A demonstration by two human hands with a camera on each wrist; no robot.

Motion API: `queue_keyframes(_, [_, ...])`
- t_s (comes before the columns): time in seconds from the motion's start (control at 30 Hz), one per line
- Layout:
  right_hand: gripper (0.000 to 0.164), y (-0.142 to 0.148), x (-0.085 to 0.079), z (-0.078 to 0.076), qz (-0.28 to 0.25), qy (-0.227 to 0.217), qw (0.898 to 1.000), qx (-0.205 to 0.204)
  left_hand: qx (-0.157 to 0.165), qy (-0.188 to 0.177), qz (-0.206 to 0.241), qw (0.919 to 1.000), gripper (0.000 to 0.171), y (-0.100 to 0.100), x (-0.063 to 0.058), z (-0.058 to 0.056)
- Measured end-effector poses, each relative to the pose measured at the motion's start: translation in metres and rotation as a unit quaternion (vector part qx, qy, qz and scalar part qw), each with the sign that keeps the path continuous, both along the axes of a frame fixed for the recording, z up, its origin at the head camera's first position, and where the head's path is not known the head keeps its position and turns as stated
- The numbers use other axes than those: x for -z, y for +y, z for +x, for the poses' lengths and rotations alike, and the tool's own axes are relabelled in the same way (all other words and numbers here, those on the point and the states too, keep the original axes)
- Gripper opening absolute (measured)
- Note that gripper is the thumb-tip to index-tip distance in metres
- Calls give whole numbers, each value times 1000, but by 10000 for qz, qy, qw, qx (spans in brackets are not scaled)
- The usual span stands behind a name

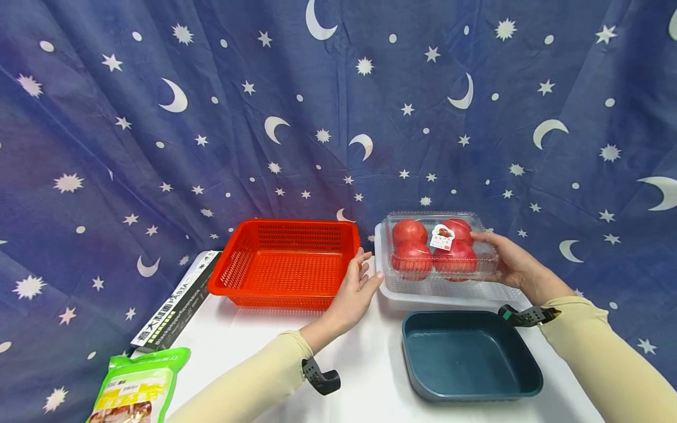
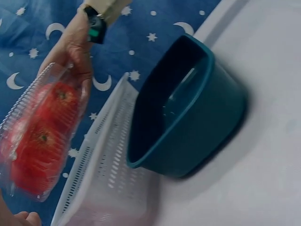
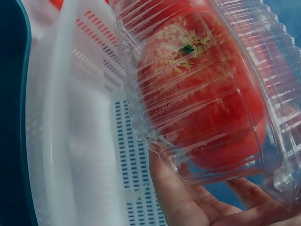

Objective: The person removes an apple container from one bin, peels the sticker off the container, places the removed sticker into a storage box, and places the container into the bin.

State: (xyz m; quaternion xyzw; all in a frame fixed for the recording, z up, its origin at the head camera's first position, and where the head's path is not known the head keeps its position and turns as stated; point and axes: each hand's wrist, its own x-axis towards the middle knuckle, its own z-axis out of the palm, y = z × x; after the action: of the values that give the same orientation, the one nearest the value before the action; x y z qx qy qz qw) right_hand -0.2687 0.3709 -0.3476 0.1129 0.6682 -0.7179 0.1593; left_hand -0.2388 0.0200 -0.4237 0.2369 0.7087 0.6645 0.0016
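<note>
My right hand [image 1: 515, 264] grips the right end of a clear plastic box [image 1: 388, 258], its fingers and thumb around the edge. Inside sit several round red fruits [image 1: 409, 260], with yellowish flecks around the stem in the right wrist view. A white label [image 1: 442, 237] is stuck on the lid. The box is raised over a white perforated basket [image 1: 418, 295], tilted toward me. Between the red basket and the box, my left hand [image 1: 351, 296] is held with relaxed fingers and nothing in it; whether it touches the red basket's rim I cannot tell.
A red perforated basket [image 1: 285, 298] stands at the left on the white table [image 1: 365, 364]. In front of the white basket is a dark teal tub [image 1: 471, 352]. A black-and-white pasta box [image 1: 177, 302] and a green food bag [image 1: 140, 388] lie at the far left. Behind hangs a blue curtain [image 1: 317, 88].
</note>
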Motion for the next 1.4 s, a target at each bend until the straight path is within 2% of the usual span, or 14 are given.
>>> queue_keyframes(0.1, [66,-4,2,2,24,73,9999,-84,-30,-217,114,9997,59,-2,-4,-3])
queue_keyframes(0.27, [82,-14,2,6,95,126,9996,-249,-61,-775,228,9967,64,-5,-12,-5])
queue_keyframes(0.4, [83,-22,2,9,-7,161,9986,-496,52,-1199,513,9914,70,-7,-17,-5])
queue_keyframes(0.53, [72,-31,4,12,-155,246,9971,-706,214,-1607,781,9837,79,-9,-19,-5])
queue_keyframes(0.67, [56,-39,7,16,-290,342,9959,-787,316,-1944,814,9770,84,-12,-19,-5])
queue_keyframes(0.8, [51,-46,7,21,-366,400,9948,-860,441,-2250,881,9694,85,-18,-19,-2])
queue_keyframes(1.07, [62,-59,8,29,-306,377,9948,-899,606,-2568,1094,9583,88,-28,-18,-1])
queue_keyframes(1.4, [67,-71,11,36,-282,421,9949,-873,542,-2529,910,9617,88,-43,-21,7])
